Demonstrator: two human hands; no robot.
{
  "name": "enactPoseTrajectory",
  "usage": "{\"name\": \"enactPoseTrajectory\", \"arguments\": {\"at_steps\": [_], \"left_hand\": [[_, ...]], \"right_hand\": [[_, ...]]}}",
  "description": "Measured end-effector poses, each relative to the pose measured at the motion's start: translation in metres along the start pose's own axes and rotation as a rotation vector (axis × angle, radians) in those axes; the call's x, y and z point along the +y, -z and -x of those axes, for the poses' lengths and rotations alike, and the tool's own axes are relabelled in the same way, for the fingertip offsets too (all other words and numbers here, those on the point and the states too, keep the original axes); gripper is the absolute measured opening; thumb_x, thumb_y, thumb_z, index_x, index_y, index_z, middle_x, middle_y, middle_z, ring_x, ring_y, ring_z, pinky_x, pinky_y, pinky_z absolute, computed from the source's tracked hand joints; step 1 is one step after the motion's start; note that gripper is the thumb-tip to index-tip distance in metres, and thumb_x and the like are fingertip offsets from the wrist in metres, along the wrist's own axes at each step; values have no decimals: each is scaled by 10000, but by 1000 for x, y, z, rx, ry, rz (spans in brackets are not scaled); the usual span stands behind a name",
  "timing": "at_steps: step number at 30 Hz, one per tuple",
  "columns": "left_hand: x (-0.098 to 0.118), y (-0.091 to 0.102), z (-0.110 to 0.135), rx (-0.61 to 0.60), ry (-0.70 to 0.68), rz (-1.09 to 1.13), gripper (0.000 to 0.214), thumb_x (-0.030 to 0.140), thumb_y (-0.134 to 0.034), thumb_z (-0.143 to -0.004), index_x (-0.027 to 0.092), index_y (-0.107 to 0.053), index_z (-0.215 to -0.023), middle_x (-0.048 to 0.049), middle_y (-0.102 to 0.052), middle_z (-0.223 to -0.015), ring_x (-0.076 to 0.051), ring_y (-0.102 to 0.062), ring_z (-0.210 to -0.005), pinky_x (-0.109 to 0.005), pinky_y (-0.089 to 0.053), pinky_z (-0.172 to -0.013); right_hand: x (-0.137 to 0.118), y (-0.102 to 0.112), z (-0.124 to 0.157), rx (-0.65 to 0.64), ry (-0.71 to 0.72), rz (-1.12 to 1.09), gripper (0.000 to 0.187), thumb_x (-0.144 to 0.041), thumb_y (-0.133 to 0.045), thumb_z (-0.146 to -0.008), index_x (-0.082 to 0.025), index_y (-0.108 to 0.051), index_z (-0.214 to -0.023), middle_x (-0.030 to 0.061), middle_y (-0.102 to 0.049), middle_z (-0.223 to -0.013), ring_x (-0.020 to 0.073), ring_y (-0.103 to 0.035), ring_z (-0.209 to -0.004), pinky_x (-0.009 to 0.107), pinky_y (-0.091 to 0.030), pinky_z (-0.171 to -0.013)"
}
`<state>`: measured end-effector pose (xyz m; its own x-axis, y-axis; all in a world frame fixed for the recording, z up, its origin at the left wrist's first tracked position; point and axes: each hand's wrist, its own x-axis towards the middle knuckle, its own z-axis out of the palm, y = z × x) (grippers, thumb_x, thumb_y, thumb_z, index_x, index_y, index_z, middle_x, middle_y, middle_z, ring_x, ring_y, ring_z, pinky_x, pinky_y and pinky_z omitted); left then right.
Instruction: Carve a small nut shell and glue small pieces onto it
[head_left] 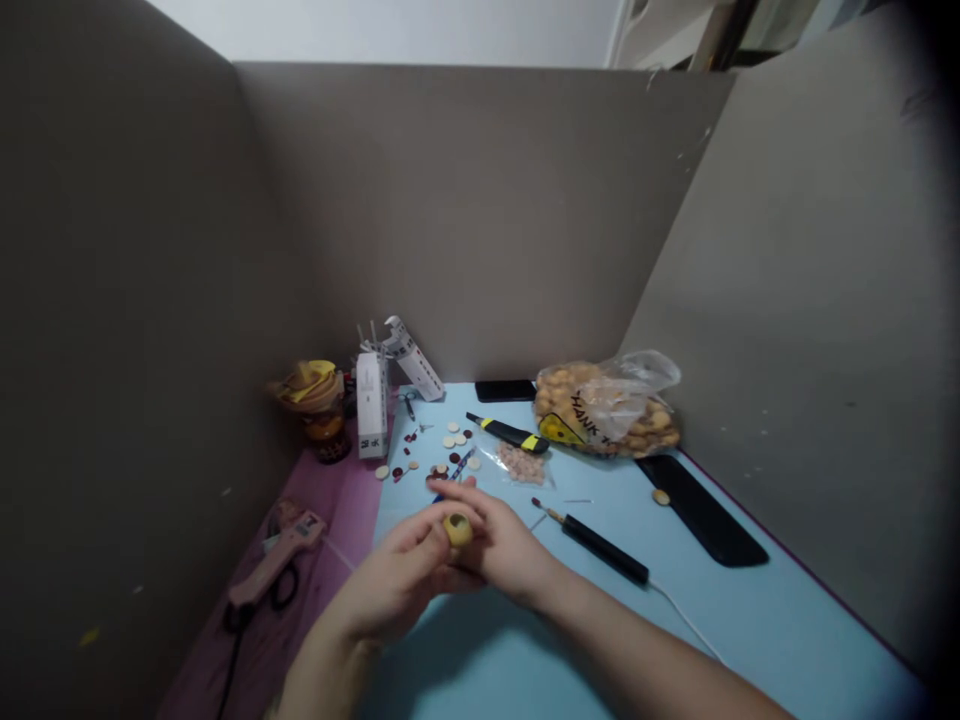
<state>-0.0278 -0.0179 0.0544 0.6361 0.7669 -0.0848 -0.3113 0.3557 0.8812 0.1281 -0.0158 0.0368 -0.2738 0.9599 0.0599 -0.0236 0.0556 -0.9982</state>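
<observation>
Both hands meet low in the middle over the light blue mat (750,620). A small round yellow piece with a hollow top (457,528) sits between them. My left hand (401,585) curls around it from the left, thumb and fingertips pressed to it. My right hand (499,545) closes on it from the right, fingers wrapped behind. Just beyond the hands lie several small cream and dark red discs (454,440) and a thin blue stick (459,466).
A black-handled tool with a white cord (600,547) lies right of the hands. Farther back are a black-and-yellow cutter (510,433), a small bag of pink beads (521,463), a big bag of nuts (607,410), a phone (504,390). A pink glue gun (277,565) lies left; white boxes (373,405) stand behind.
</observation>
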Motion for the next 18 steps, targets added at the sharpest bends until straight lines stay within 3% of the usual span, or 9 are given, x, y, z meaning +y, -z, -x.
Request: {"name": "enactPoseTrajectory", "arguments": {"at_steps": [2,3,4,7,9,11,14,18], "left_hand": [[8,6,-1,76,-33,47,325,442,-686,-777,195,-718,-987,-159,-500,-1363,-359,-493,-1202,-423,-537,-797],[11,9,-3,130,-81,91,304,429,-681,-787,199,-718,-982,-143,-475,-1399,-355,-468,-1238,-419,-542,-804],[12,14,-6,194,-136,155,279,420,-661,-807,202,-718,-971,-125,-463,-1417,-341,-457,-1259,-415,-545,-816],[9,30,-19,427,-203,400,239,358,-542,-905,191,-707,-947,-98,-600,-1237,-222,-603,-1071,-349,-565,-788],[3,40,-28,575,-161,525,228,253,-486,-941,166,-696,-927,-71,-669,-977,-121,-651,-777,-242,-560,-655],[-4,48,-35,668,-164,554,185,147,-494,-928,143,-678,-928,-52,-673,-864,-79,-631,-653,-180,-533,-581],[-9,53,-38,688,-213,489,169,34,-571,-856,136,-649,-965,-49,-688,-874,-73,-645,-664,-155,-535,-586],[-10,55,-35,631,-210,452,204,24,-659,-787,135,-638,-957,-45,-692,-894,-82,-649,-670,-162,-547,-586]], "right_hand": [[8,18,-8,128,-117,203,720,-321,-594,-808,-232,-303,-1460,38,-718,-944,151,-656,-563,303,-542,-529],[12,31,-13,201,-134,404,728,-305,-548,-836,-227,-232,-1487,35,-720,-947,136,-634,-513,287,-523,-488],[15,44,-20,240,-136,643,674,-317,-509,-862,-210,-257,-1478,34,-725,-937,132,-628,-504,284,-522,-491],[23,85,-46,278,-115,861,328,-299,-455,-902,-173,-650,-1134,84,-724,-911,198,-675,-726,354,-533,-707],[26,108,-64,271,-103,995,220,-299,-559,-864,-178,-710,-969,115,-709,-1010,285,-610,-1043,413,-473,-881],[31,125,-79,252,-125,1094,232,-290,-631,-844,-165,-682,-1032,127,-650,-1163,303,-545,-1150,454,-441,-942],[43,141,-96,202,-189,1180,310,-326,-595,-907,-168,-587,-1174,93,-596,-1225,238,-597,-1068,457,-499,-897],[58,149,-107,177,-228,1211,317,-318,-581,-922,-169,-565,-1202,87,-592,-1222,224,-616,-1032,439,-529,-863]]}}
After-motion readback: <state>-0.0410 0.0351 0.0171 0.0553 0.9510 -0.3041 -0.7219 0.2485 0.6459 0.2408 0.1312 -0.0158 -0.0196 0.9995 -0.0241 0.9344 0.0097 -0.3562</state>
